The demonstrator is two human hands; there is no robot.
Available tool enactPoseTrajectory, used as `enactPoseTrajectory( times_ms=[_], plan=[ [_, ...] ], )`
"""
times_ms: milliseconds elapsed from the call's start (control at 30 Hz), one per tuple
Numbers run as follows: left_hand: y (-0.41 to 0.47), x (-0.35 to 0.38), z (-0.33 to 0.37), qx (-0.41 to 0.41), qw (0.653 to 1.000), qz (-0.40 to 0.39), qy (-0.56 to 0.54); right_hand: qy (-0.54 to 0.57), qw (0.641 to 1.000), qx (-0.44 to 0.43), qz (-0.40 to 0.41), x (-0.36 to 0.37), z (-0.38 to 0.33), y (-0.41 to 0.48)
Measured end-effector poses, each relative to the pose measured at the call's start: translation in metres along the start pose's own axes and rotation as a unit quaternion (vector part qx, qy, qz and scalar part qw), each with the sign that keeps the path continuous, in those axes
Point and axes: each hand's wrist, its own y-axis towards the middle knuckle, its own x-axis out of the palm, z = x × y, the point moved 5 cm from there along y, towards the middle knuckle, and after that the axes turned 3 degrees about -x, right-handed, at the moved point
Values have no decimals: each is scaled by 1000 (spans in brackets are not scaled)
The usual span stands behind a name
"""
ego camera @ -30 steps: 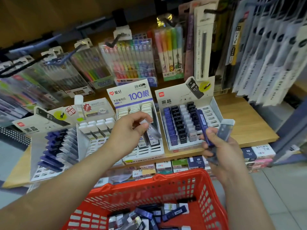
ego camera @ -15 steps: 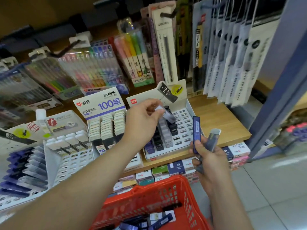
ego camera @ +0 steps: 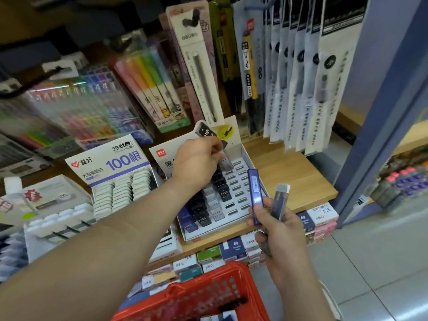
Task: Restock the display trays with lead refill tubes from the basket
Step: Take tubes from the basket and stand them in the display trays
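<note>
Currently pinches one grey tube (ego camera: 225, 162) by its upper end with thumb and fingertips of left hand (ego camera: 196, 158), over display tray (ego camera: 245, 155) at 12 o'clock. Tilts lower end down toward vacant slots (ego camera: 240, 181) on tray's 3 o'clock side (9 o'clock rows already filled, hence presumably this target). Grips two spares in curled right hand (ego camera: 278, 228) at 5 o'clock of tray: blue tube (ego camera: 254, 195) and pale-capped tube (ego camera: 279, 202), upright and fanned apart, likely to ease picking one at a time. Has red basket (ego camera: 196, 293) at 6 o'clock, close below, handy for further stock.
</note>
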Motion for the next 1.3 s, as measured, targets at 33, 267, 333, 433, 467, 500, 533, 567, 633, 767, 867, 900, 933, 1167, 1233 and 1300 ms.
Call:
enactPoseTrajectory(
  times_ms=[33, 267, 333, 433, 467, 500, 533, 567, 633, 767, 867, 900, 933, 1167, 1233, 1300],
  plan=[
    [1, -1, 0, 6, 1000, -4, 8, 4, 1000, 2, -2, 0, 0, 0],
    [1, -7, 5, 35, 998, 2, 55, 4, 1000, 9, -16, 0, -2, -5],
    [1, -8, 4, 28, 998, 3, 61, 0, 1000, 8, -14, -2, -2, -4],
    [0, -8, 4, 18, 998, 2, 57, 0, 1000, 11, -5, -6, 0, -2],
    [0, -8, 4, 21, 998, -2, 59, -1, 1000, 12, -6, -5, 0, -2],
    [0, -7, 5, 25, 998, -5, 62, -1, 1000, 12, -7, -5, 0, -2],
    [0, -7, 5, 32, 997, -5, 64, -1, 1000, 11, -7, -5, 0, -2],
    [0, -6, 6, 41, 997, -3, 67, -1, 1000, 9, -8, -4, 0, -3],
    [1, -5, 8, 56, 996, 7, 71, -3, 1000, 7, -9, -3, 0, -3],
    [2, 0, 13, 86, 992, 6, 93, -3, 1000, 13, -2, -3, 0, -2],
    [7, 5, 14, 110, 987, 1, 120, 5, 1000, 19, 20, -6, 1, -1],
    [8, 6, 13, 114, 985, 1, 132, 9, 999, 21, 26, -7, 2, 0],
    [9, 6, 13, 117, 983, 1, 144, 10, 999, 22, 29, -8, 2, 0],
    [-1, 3, 10, 96, 987, 24, 127, 3, 1000, 26, 15, -6, 6, -2],
    [-1, -2, 9, 70, 993, 45, 85, -3, 1000, 29, 7, -3, 8, -3],
    [0, -3, 10, 57, 995, 51, 59, -9, 999, 31, 2, -1, 9, -3]
  ],
)
